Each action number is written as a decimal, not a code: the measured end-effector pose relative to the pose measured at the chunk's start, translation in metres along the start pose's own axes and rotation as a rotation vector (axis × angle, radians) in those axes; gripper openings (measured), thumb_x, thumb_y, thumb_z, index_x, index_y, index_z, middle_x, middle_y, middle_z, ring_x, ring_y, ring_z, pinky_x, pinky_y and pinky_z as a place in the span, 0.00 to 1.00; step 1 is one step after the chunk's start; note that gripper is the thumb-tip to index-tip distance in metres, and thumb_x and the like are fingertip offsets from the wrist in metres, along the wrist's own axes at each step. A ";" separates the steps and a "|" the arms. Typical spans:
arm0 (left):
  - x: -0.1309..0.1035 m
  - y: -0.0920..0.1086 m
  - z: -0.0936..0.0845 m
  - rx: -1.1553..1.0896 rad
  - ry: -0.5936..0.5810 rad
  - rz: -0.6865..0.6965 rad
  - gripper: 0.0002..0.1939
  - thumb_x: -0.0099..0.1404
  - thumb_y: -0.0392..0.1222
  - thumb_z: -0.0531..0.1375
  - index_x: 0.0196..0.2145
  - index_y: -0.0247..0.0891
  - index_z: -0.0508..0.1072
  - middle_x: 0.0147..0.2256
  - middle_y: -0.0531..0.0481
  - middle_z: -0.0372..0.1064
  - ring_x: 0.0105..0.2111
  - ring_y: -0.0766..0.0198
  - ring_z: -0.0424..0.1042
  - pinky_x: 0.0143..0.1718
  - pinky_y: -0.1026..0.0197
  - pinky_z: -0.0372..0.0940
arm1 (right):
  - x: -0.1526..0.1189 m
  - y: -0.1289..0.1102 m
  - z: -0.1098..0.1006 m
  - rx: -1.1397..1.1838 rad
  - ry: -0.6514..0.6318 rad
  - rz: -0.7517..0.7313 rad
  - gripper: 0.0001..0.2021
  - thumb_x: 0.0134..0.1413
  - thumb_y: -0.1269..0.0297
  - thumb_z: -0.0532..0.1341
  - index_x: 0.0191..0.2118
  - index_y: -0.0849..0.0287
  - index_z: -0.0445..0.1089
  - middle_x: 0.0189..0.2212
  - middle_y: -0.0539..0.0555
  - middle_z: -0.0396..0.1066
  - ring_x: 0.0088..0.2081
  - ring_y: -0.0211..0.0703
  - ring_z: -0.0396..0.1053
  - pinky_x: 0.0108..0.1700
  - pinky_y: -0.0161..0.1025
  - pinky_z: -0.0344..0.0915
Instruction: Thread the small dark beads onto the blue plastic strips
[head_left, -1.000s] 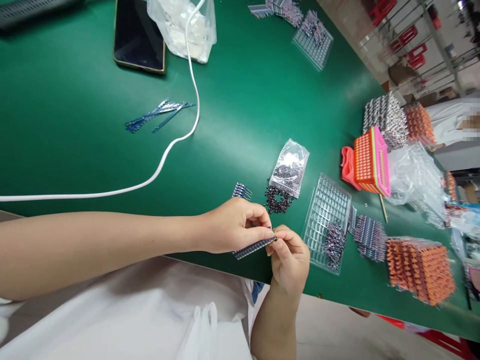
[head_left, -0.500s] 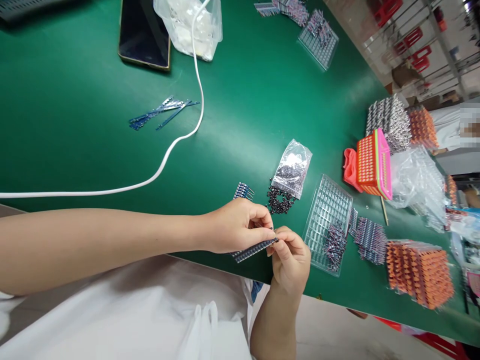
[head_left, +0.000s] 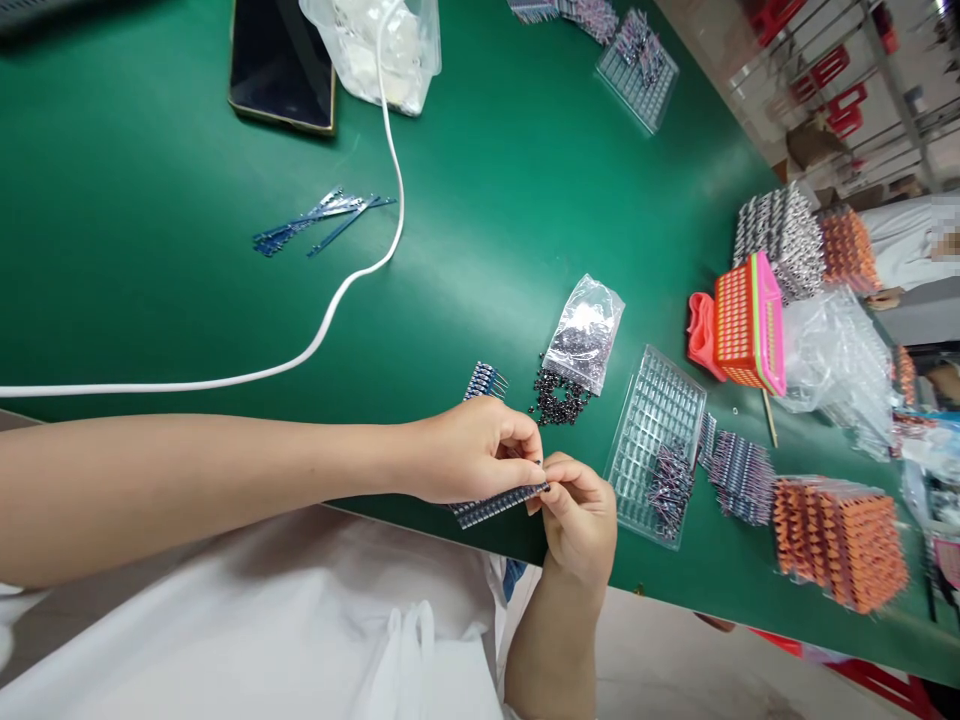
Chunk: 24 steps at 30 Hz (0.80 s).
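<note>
Coming in from the left, my left hand [head_left: 476,452] is closed, its thumb and fingers pinched over a dark narrow strip with small evenly spaced parts [head_left: 496,506]. My right hand [head_left: 581,515] meets it at the strip's right end, thumb and forefinger pressed together there; whatever tiny piece lies between the fingertips is hidden. Just behind my left hand lies a small blue strip with wire leads [head_left: 486,381]. Small dark beads [head_left: 559,398] spill from a clear plastic bag [head_left: 586,330] beyond my hands. A clear gridded tray [head_left: 637,440] holding thin leaded parts [head_left: 671,485] is right of my right hand.
A white cable [head_left: 330,310] curves across the green table [head_left: 187,300]. Blue strips [head_left: 319,220], a phone [head_left: 281,70] and a bag of white pieces [head_left: 390,55] lie farther back. Rightward are an orange basket [head_left: 736,325] and stacked orange parts [head_left: 840,540]. A person's sleeve shows far right.
Both hands and the dark strip have shifted slightly left, and the strip lies a little flatter. The view has moved slightly. My fingers stay pinched at the strip's end.
</note>
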<state>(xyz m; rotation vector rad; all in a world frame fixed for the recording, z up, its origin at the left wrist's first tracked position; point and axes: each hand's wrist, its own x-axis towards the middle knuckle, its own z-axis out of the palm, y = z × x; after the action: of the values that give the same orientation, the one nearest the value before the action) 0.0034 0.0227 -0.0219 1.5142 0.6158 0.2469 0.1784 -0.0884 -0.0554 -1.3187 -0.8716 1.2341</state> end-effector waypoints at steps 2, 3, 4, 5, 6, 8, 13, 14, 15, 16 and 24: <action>0.001 -0.001 0.000 0.008 0.000 0.003 0.10 0.62 0.44 0.59 0.29 0.34 0.75 0.25 0.50 0.72 0.26 0.66 0.67 0.25 0.66 0.57 | 0.000 0.000 0.000 -0.010 -0.004 -0.007 0.06 0.51 0.60 0.72 0.31 0.56 0.79 0.25 0.49 0.70 0.24 0.35 0.69 0.23 0.32 0.67; 0.001 -0.001 0.000 0.010 0.001 0.005 0.10 0.62 0.44 0.59 0.29 0.34 0.75 0.25 0.51 0.72 0.26 0.66 0.67 0.25 0.67 0.57 | 0.000 0.000 0.000 -0.018 -0.004 -0.009 0.06 0.51 0.60 0.71 0.31 0.56 0.79 0.25 0.49 0.70 0.24 0.35 0.69 0.23 0.32 0.68; 0.001 -0.002 0.000 0.013 0.003 0.009 0.10 0.62 0.44 0.59 0.28 0.34 0.75 0.25 0.51 0.72 0.26 0.66 0.67 0.25 0.67 0.57 | -0.001 0.000 0.000 -0.023 -0.006 -0.011 0.06 0.52 0.60 0.71 0.31 0.56 0.79 0.25 0.49 0.70 0.24 0.35 0.69 0.23 0.33 0.68; 0.001 -0.002 0.001 0.015 0.004 0.012 0.10 0.61 0.44 0.59 0.28 0.34 0.75 0.25 0.51 0.72 0.26 0.66 0.67 0.25 0.67 0.56 | -0.001 0.001 0.000 -0.021 -0.010 -0.016 0.05 0.52 0.61 0.71 0.32 0.56 0.79 0.25 0.49 0.71 0.24 0.35 0.69 0.23 0.33 0.68; 0.002 -0.002 0.001 0.016 0.005 0.016 0.10 0.61 0.44 0.59 0.28 0.34 0.75 0.25 0.51 0.72 0.26 0.66 0.67 0.25 0.67 0.56 | -0.001 0.001 -0.001 -0.013 -0.017 -0.020 0.04 0.52 0.62 0.71 0.32 0.55 0.79 0.25 0.49 0.71 0.24 0.36 0.69 0.23 0.33 0.68; 0.002 -0.003 0.001 0.017 0.003 0.025 0.10 0.62 0.43 0.59 0.28 0.34 0.75 0.25 0.51 0.71 0.26 0.67 0.66 0.25 0.67 0.56 | -0.001 0.001 -0.001 0.003 -0.029 -0.028 0.02 0.53 0.64 0.70 0.33 0.54 0.79 0.26 0.49 0.71 0.24 0.36 0.70 0.24 0.34 0.68; 0.002 -0.004 0.002 0.003 -0.002 0.019 0.10 0.62 0.43 0.59 0.28 0.35 0.74 0.24 0.52 0.70 0.25 0.67 0.64 0.24 0.67 0.54 | -0.002 0.001 -0.001 -0.017 -0.015 -0.041 0.02 0.54 0.64 0.70 0.33 0.54 0.79 0.26 0.49 0.72 0.25 0.36 0.70 0.25 0.34 0.69; 0.001 -0.004 0.001 0.002 -0.001 0.016 0.10 0.62 0.43 0.59 0.28 0.35 0.74 0.24 0.52 0.70 0.24 0.67 0.63 0.24 0.67 0.54 | -0.002 0.001 0.000 -0.027 -0.010 -0.041 0.02 0.53 0.63 0.70 0.33 0.54 0.79 0.26 0.49 0.71 0.24 0.36 0.70 0.25 0.35 0.69; 0.001 -0.004 0.001 0.004 0.001 0.014 0.10 0.62 0.43 0.59 0.28 0.35 0.74 0.23 0.52 0.69 0.24 0.67 0.63 0.24 0.67 0.54 | -0.002 0.001 0.000 -0.039 -0.005 -0.039 0.03 0.53 0.63 0.70 0.33 0.55 0.79 0.26 0.49 0.71 0.24 0.36 0.70 0.25 0.35 0.69; 0.001 -0.003 0.001 0.006 0.003 0.015 0.10 0.62 0.43 0.59 0.27 0.35 0.74 0.23 0.52 0.69 0.24 0.67 0.62 0.24 0.67 0.54 | -0.002 0.001 0.000 -0.052 -0.001 -0.035 0.04 0.53 0.62 0.71 0.32 0.55 0.79 0.26 0.49 0.71 0.24 0.36 0.70 0.25 0.35 0.69; 0.001 -0.003 0.000 0.040 -0.014 0.033 0.09 0.62 0.41 0.59 0.27 0.35 0.74 0.22 0.54 0.67 0.23 0.68 0.62 0.24 0.67 0.54 | -0.002 0.001 -0.002 -0.068 -0.025 0.006 0.07 0.52 0.59 0.71 0.31 0.56 0.78 0.26 0.50 0.71 0.24 0.36 0.69 0.23 0.34 0.68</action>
<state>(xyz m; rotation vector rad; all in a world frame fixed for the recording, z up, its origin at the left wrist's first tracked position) 0.0038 0.0236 -0.0250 1.5641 0.5880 0.2510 0.1796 -0.0909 -0.0566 -1.3637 -0.9348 1.2375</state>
